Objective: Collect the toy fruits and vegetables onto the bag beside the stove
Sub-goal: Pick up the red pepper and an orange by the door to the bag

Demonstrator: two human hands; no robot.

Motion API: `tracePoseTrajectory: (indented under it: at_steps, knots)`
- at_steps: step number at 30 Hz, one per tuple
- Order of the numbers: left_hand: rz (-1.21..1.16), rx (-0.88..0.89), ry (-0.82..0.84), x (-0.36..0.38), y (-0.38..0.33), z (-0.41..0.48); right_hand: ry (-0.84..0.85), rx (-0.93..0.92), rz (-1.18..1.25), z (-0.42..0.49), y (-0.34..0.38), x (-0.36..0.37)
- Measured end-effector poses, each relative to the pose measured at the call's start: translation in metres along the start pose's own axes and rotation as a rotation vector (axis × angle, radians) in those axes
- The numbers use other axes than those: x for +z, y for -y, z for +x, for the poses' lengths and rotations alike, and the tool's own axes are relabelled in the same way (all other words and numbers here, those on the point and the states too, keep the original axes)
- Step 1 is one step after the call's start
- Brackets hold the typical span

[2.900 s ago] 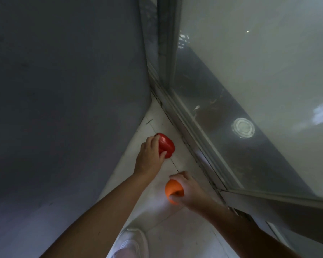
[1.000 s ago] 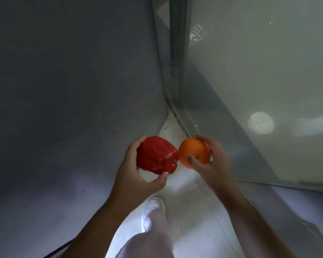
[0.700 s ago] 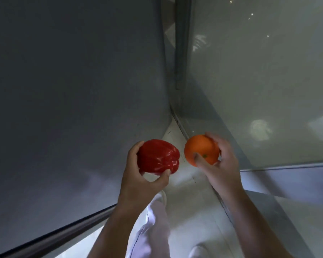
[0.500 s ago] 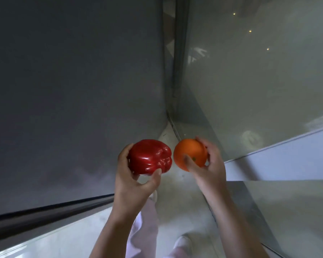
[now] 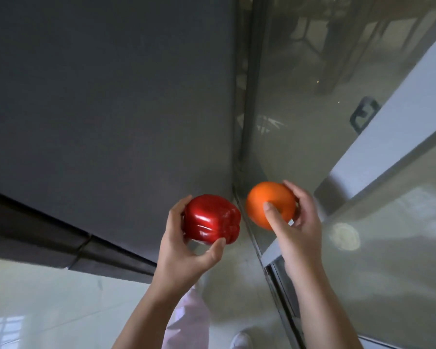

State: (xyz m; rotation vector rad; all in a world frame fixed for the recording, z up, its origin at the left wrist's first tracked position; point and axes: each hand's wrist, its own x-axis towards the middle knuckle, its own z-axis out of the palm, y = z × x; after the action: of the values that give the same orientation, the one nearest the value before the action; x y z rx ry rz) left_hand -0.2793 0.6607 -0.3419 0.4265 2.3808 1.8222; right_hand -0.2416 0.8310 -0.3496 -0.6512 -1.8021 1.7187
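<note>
Left hand (image 5: 184, 250) gripped the red toy pepper (image 5: 211, 218), right hand (image 5: 296, 230) the toy orange (image 5: 267, 206); bag and stove weren't in view, so drop-off remained.

A glossy red pepper (image 5: 210, 219), a plain orange fruit (image 5: 268, 206), a dark grey wall (image 5: 106, 91), pale trousers (image 5: 189, 321).

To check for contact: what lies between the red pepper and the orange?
A bare gap: the head view shows red pepper and orange apart, only the door track behind.
</note>
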Motion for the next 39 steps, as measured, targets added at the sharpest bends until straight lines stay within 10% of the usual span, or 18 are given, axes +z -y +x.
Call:
tracePoseTrajectory:
  at_steps: [22, 39]
  knots:
    - [-0.197, 0.151, 0.254, -0.131, -0.08, -0.036, -0.097, -0.123, -0.124, -0.143, 0.154, 0.042]
    - [-0.348, 0.144, 0.897, -0.103, -0.105, -0.106, -0.743, 0.009, -0.492, -0.306, 0.191, -0.014]
